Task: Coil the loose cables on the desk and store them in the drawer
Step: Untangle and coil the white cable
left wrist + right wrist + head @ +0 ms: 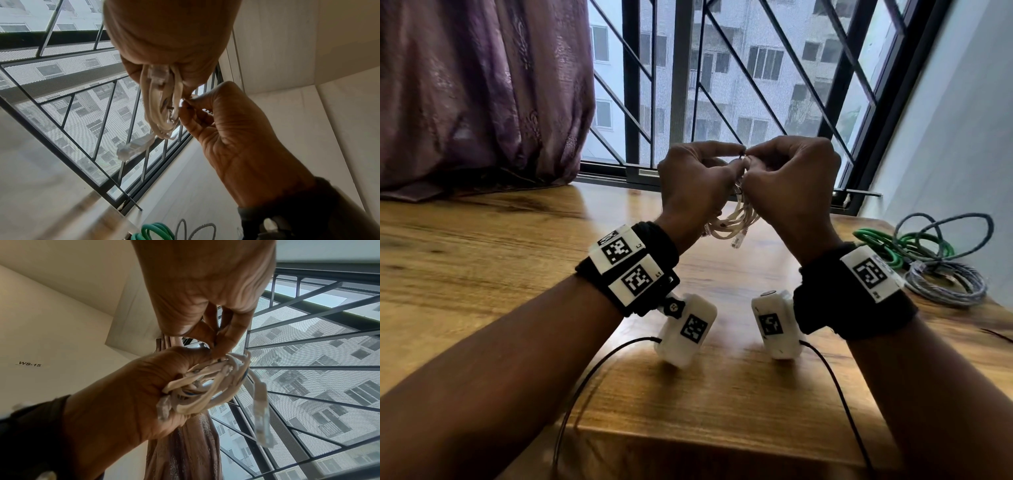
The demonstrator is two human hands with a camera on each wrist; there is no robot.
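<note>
A white network cable (736, 219), wound into a small coil, hangs between my two raised hands above the wooden desk (517, 260). My left hand (732, 161) grips the coil's upper part in its curled fingers; the coil (160, 105) and its clear plug (133, 147) dangle below the palm. My right hand (755, 161) pinches the top of the bundle with thumb and fingertips (185, 105), touching the left fingertips. A small dark piece (742, 155) sits where they meet; I cannot tell what it is. In the right wrist view the coil (205, 386) bulges out of the left fist. No drawer is in view.
At the desk's right end lie a green cable (876, 245), loose grey loops (945, 226) and a wound grey cable (945, 284). A barred window (722, 85) and a purple curtain (482, 96) stand behind the desk. A white wall (962, 137) closes the right side.
</note>
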